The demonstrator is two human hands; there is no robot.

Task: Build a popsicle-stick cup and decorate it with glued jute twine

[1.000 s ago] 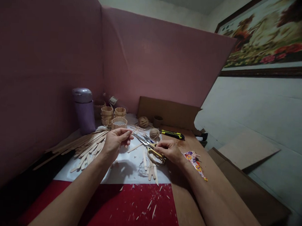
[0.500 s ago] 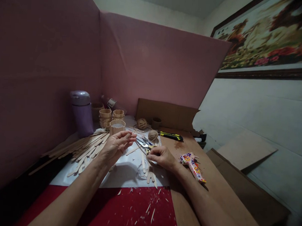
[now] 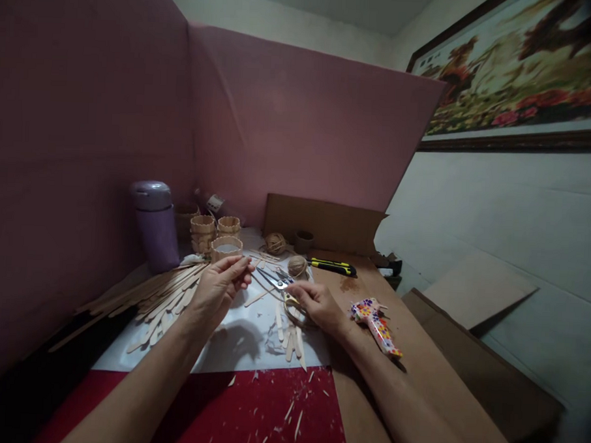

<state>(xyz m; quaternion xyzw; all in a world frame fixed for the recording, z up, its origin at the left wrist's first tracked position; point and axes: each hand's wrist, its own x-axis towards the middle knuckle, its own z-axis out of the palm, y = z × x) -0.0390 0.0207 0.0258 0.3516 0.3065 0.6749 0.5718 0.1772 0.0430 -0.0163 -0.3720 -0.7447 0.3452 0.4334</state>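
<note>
My left hand (image 3: 225, 285) is raised over the white paper, thumb and fingertips pinched together. Whatever is between them is too small to make out. To its right, my right hand (image 3: 317, 304) is closed, fingers curled and thumb pressed in, and its grip is hidden. Just below and left of those fingers are scissors (image 3: 280, 285) with gold-coloured handles, partly covered by the hand; their blades point toward my left hand. Behind my left hand stands a cup-like holder (image 3: 227, 246) made of wooden pieces. A ball of twine (image 3: 297, 267) lies beyond the scissors.
Craft sticks (image 3: 167, 297) fan out at left near a purple bottle (image 3: 155, 232). A yellow-black utility knife (image 3: 333, 267) and a flower-patterned glue gun (image 3: 376, 326) lie at right. Wood scraps (image 3: 293, 342) litter the white paper (image 3: 211, 358) and red cloth (image 3: 194, 406).
My right hand has lifted slightly, uncovering more of the scissors' handles. My left hand has shifted a little leftward, its fingers drawn closer together. The whole view has moved slightly.
</note>
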